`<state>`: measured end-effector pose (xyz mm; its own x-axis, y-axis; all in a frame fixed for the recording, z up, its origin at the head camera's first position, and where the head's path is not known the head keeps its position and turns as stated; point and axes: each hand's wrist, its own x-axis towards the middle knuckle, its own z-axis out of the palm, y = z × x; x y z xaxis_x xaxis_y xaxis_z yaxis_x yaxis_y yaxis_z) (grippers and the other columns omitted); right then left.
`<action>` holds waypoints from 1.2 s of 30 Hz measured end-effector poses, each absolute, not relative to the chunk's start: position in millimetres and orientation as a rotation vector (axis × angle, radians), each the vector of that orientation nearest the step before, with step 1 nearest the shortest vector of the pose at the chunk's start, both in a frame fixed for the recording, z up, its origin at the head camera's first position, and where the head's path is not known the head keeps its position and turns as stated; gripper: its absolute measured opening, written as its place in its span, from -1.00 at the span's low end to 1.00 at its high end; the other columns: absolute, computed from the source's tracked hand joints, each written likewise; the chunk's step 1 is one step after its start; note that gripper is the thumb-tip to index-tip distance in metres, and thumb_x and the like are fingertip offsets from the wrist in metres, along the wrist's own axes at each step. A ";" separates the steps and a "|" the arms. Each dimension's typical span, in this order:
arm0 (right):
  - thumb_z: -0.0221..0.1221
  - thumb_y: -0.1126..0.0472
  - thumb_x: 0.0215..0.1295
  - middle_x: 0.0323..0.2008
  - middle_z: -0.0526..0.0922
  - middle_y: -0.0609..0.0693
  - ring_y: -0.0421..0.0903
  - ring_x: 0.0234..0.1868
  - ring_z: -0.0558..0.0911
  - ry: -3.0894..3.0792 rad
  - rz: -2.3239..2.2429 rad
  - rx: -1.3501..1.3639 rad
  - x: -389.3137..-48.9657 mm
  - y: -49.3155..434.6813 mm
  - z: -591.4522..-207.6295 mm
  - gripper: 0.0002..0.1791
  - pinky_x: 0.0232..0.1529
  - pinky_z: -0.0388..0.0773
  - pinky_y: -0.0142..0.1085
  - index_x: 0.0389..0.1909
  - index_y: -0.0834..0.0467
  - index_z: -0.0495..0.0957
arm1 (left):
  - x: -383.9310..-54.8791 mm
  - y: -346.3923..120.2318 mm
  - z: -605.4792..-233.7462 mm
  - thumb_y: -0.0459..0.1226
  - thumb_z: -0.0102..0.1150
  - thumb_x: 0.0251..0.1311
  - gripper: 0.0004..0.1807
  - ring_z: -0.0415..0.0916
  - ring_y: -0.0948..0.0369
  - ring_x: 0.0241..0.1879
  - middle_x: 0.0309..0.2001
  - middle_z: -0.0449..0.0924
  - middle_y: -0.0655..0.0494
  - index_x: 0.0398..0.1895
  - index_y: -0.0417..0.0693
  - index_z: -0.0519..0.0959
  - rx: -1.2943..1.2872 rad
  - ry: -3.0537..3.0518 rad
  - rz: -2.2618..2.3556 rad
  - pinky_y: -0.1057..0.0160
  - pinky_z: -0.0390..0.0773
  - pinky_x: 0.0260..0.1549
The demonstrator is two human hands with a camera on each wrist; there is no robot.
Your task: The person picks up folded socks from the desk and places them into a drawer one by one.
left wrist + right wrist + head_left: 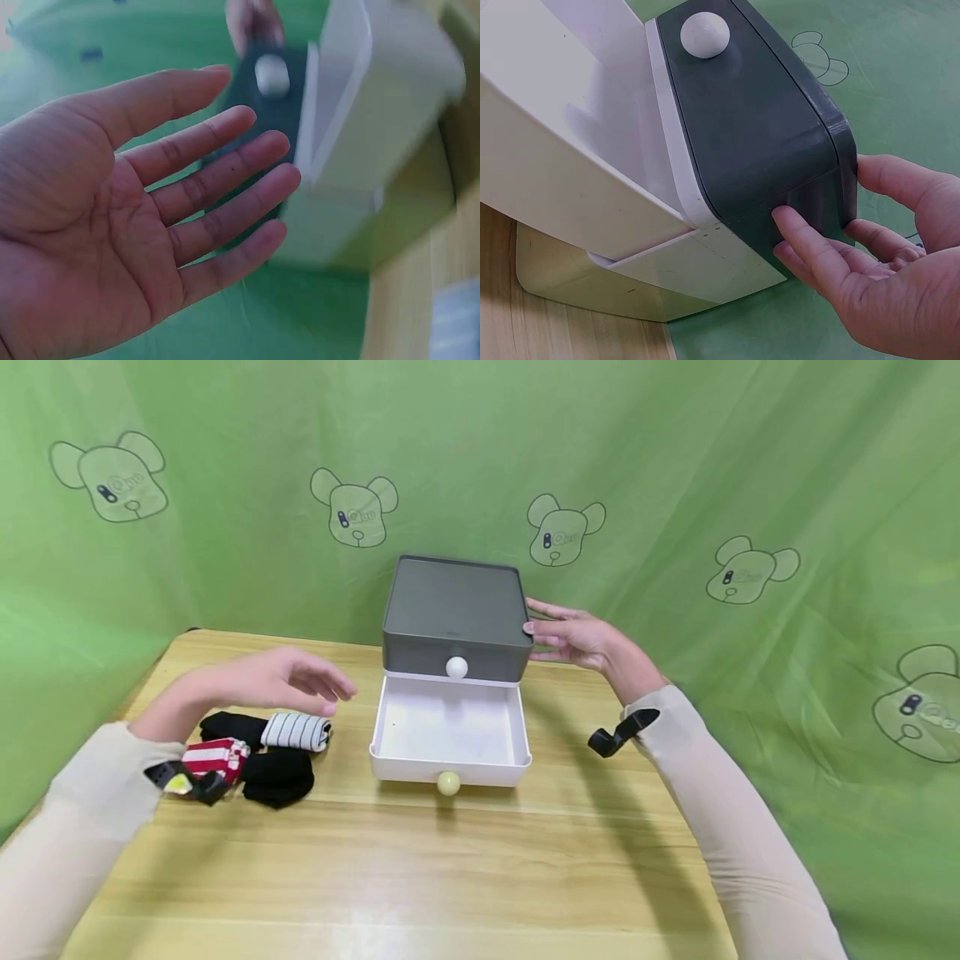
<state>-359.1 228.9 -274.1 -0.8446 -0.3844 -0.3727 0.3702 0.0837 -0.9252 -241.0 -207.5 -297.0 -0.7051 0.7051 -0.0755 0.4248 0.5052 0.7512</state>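
Note:
A two-drawer desktop box has a dark grey upper part [457, 602] with a white knob [457, 667]. Below it the white lower drawer [450, 735] is pulled out, bare inside, with a pale yellow knob [448, 783]. My right hand [573, 637] rests its fingertips on the box's right side, thumb by the upper edge. In the air left of the box is my left hand [273, 681], with fingers extended, palm bare in the left wrist view. Beneath it lie what look like folded socks: white striped [297, 732], red and white [217, 756], black [277, 777].
The wooden table [450, 868] reaches back to a green curtain [465, 443] printed with bear heads, close behind the box. Another black folded bundle [231, 727] lies at the back of the pile. Black straps hang from both wrists.

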 end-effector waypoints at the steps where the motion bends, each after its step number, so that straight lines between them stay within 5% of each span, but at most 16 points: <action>1: 0.13 0.37 0.46 0.55 0.19 0.18 0.02 0.33 0.49 1.827 -1.821 -0.009 -359.3 228.8 -274.1 -0.17 0.54 0.27 0.07 0.62 -0.09 0.02 | -247.8 -213.7 -299.7 -0.27 0.27 0.35 -0.60 0.62 0.05 0.13 0.15 0.67 -0.09 0.20 -0.23 0.58 0.928 2.393 1.026 0.16 0.63 0.20; 7: 0.13 0.37 0.46 0.54 0.21 0.17 0.08 0.49 0.35 1.846 -1.813 -0.007 -359.0 228.9 -276.3 -0.18 0.51 0.32 0.04 0.62 -0.10 0.04 | -278.2 -245.6 -329.2 -0.25 0.39 0.24 -0.47 0.50 -0.21 0.26 0.25 0.58 -0.23 0.25 -0.27 0.55 0.785 2.430 0.919 -0.13 0.57 0.24; 15: 0.12 0.37 0.46 0.57 0.16 0.19 0.14 0.55 0.24 1.841 -1.804 -0.013 -356.7 229.6 -277.7 -0.18 0.52 0.30 0.04 0.62 -0.09 0.01 | -295.8 -262.0 -363.3 -0.33 0.45 0.13 -0.39 0.44 -0.33 0.28 0.28 0.51 -0.36 0.25 -0.36 0.51 0.670 2.344 0.893 -0.06 0.62 0.20; 22: 0.10 0.37 0.48 0.57 0.13 0.20 0.14 0.57 0.21 1.846 -1.811 -0.023 -357.0 229.1 -275.4 -0.18 0.55 0.23 0.06 0.63 -0.07 -0.01 | -304.7 -259.6 -378.3 -0.48 0.45 -0.01 -0.40 0.55 -0.21 0.20 0.15 0.62 -0.29 0.18 -0.40 0.53 0.623 2.287 0.880 0.03 0.66 0.14; 36: 0.12 0.37 0.47 0.55 0.19 0.19 0.10 0.49 0.35 1.849 -1.807 -0.021 -358.2 229.0 -275.2 -0.19 0.51 0.31 0.04 0.62 -0.09 0.02 | -311.4 -258.1 -395.6 -0.46 0.50 -0.07 -0.50 0.54 0.16 -0.06 -0.10 0.69 -0.01 0.04 -0.25 0.66 0.592 2.306 0.827 0.27 0.55 -0.03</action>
